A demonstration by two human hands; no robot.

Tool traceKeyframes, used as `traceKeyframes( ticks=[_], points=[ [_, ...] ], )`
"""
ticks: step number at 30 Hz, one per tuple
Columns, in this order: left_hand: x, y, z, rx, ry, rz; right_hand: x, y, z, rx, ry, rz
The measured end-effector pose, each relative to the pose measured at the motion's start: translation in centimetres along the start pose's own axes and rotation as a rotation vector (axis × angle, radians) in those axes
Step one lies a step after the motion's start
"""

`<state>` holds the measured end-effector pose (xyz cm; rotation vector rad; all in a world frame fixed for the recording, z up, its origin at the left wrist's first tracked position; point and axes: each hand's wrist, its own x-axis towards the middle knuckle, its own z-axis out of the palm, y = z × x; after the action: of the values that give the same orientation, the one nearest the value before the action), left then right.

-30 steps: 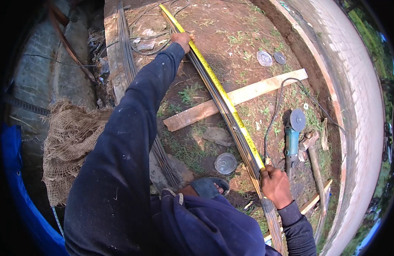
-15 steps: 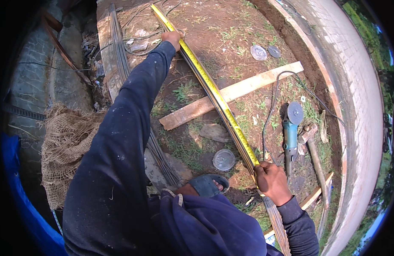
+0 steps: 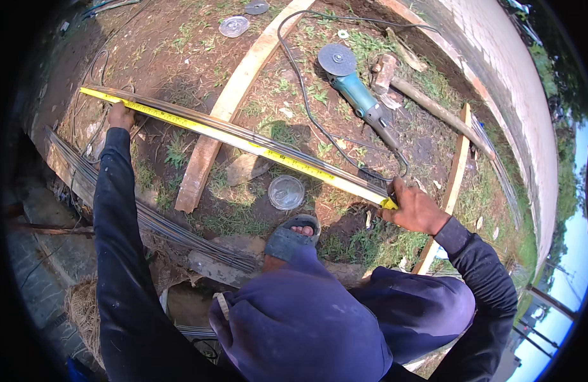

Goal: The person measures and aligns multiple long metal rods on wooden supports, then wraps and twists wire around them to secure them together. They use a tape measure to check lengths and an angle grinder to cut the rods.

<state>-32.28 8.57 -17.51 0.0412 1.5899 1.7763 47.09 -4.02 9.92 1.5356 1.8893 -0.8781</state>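
Observation:
A yellow tape measure is stretched slantwise along a bundle of thin steel rods. Near its far left end, my left hand is closed around the tape and the edge of the bundle, its fingers partly hidden. My right hand pinches the tape's other end, where a yellow piece shows at the fingertips; the rod ends lie against that hand. The rods and tape cross over a wooden plank.
An angle grinder with its cord lies beyond my right hand, beside a wooden-handled hammer. A second plank is at the right. A clear round lid sits near my sandalled foot. More rods and burlap lie left.
The view has turned, so tape and rods now run more crosswise. Both hands remain near the tape's two ends; my right hand's grip now shows the tape's yellow end piece at the fingertips.

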Motion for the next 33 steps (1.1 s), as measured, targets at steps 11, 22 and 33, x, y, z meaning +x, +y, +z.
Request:
traceKeyframes(
  ticks=[11,22,33],
  points=[
    [5.1,-1.0,-1.2,0.367,-0.082,0.005,-9.8,25.3,9.3,0.293,0.459,0.109],
    [-3.9,-1.8,1.8,0.603,-0.097,-0.103,-12.1,35.3,15.6,0.239,0.552,0.313],
    [-8.7,-1.6,2.9,0.753,-0.126,-0.106,-10.2,36.5,18.3,0.216,0.635,0.214]
  ],
)
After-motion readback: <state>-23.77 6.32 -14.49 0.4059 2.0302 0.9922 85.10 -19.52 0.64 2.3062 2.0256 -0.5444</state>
